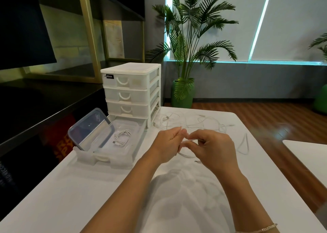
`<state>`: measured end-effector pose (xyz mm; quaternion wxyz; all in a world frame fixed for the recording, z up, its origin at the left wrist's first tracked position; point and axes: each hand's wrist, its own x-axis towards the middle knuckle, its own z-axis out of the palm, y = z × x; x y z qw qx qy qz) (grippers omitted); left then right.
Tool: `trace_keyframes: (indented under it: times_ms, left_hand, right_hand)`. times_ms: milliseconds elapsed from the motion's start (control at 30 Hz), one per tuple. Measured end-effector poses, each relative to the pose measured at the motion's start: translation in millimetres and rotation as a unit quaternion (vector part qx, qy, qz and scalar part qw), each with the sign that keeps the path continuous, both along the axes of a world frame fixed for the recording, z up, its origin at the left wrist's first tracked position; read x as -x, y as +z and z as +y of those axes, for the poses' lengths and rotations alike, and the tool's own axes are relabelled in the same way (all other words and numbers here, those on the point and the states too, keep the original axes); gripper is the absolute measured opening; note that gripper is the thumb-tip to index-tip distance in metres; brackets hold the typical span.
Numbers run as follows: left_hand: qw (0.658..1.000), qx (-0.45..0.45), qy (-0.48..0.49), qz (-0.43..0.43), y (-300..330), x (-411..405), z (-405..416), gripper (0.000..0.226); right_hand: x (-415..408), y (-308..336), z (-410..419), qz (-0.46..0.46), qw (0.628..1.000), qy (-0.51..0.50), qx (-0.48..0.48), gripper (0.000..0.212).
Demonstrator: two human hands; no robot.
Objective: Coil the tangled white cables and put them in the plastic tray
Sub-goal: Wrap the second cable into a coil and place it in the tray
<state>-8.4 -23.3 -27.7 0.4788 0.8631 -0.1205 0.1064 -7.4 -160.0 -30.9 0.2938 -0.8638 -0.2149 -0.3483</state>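
Note:
My left hand (167,144) and my right hand (210,148) meet above the white table (88,188), both pinching one white cable (185,155) whose loop hangs below them. Its plug (198,161) lies on the table just under my right hand. A tangle of white cables (194,122) lies beyond my hands toward the far edge. A coiled white cable (122,137) rests inside the clear plastic tray (123,160) to the left.
A clear lid (90,128) leans in the tray's left end. A white drawer unit (131,91) stands behind the tray. One loose cable loop (243,145) lies to the right. A second white table (307,155) sits at far right.

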Motion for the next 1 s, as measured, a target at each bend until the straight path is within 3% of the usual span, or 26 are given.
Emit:
trace_keyframes:
  times_ms: [133, 200, 300, 467, 633, 867, 1000]
  left_hand:
    - [0.992, 0.059, -0.044, 0.106, 2.3, -1.9, 1.1, 0.053]
    - [0.970, 0.134, -0.099, 0.178, 4.1, -2.1, 2.9, 0.056]
    - [0.934, 0.234, -0.161, 0.217, 5.2, -1.7, 9.8, 0.055]
    - [0.850, 0.438, -0.203, 0.212, 7.9, 0.7, 17.2, 0.049]
    - [0.782, 0.568, -0.176, 0.187, 8.6, -2.1, 17.1, 0.051]
    - [0.631, 0.752, -0.133, 0.139, 1.2, -15.5, 26.0, 0.064]
    - [0.608, 0.780, -0.095, 0.115, 2.3, -16.3, 21.9, 0.049]
  right_hand:
    - [-0.5, 0.4, -3.0, 0.024, 0.999, 0.006, -0.036, 0.017]
    - [-0.8, 1.7, -2.1, 0.037, 0.996, 0.026, -0.075, 0.014]
    - [-0.7, 5.1, -1.9, 0.052, 0.989, 0.061, -0.122, 0.010]
    - [-1.3, 7.7, -5.5, 0.094, 0.982, 0.070, -0.150, 0.020]
    - [-4.4, 2.8, -2.7, 0.145, 0.981, 0.055, -0.118, 0.020]
    - [-5.2, -2.7, 3.0, 0.239, 0.969, 0.048, -0.025, 0.018]
    - [-2.7, -0.9, 2.6, 0.289, 0.956, 0.026, 0.043, 0.013]
